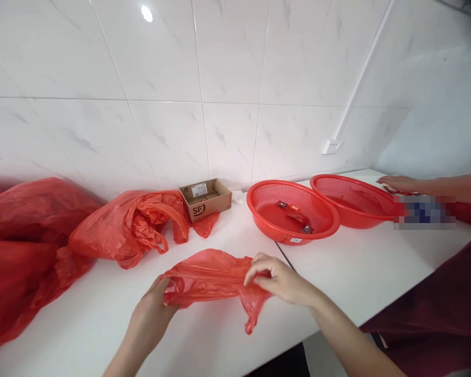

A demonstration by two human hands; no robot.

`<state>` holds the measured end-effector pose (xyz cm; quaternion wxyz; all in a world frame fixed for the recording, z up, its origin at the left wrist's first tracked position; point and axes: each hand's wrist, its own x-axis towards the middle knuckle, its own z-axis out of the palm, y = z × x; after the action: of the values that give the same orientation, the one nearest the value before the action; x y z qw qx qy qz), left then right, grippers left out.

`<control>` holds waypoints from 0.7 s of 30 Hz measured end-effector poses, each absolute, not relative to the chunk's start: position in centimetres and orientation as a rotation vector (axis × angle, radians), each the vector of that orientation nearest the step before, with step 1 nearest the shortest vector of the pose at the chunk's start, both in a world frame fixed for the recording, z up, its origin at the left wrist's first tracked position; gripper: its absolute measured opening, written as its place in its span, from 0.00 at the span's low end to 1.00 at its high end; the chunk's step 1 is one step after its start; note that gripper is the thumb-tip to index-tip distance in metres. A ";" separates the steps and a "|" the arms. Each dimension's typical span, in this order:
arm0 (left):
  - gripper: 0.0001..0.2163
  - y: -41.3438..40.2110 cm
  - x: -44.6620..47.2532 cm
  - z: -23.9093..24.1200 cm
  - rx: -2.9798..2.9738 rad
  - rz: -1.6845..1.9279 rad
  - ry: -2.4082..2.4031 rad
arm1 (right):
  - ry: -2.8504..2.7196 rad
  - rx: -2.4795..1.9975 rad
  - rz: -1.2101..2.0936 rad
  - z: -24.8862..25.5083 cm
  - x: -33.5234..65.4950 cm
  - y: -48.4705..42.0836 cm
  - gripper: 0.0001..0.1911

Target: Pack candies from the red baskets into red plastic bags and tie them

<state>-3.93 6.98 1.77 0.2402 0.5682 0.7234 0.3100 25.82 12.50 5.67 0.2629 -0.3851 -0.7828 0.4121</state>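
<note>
A red plastic bag [212, 277] is stretched sideways between my two hands above the white table. My left hand [155, 306] grips the bag's left end, its fingertips partly hidden in the folds. At the right end, my right hand [277, 277] pinches the plastic between thumb and fingers, and a twisted corner of the bag hangs below it. Just behind the bag, more red plastic bags [105, 230] lie in a bunch. Beyond my right hand stands a red plastic basket [255, 222] with several small packets [296, 214] inside.
A small cardboard box [214, 203] stands near the tiled wall. Large red bags [23, 262] are heaped at the left. A second red basket [357, 214] is farther right, by a co-worker's hand [402, 183]. A wall socket [332, 146] sits above the table [377, 262].
</note>
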 end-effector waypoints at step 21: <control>0.27 4.6 -1.4 2.5 1.401 1.044 1.963 | -2.698 -1.072 1.065 5.4 25.1 13.1 0.39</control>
<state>-1.43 4.58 2.51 0.2537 0.5156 0.7225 0.3844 25.11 13.13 5.38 0.0246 -0.3466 -0.8722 0.3444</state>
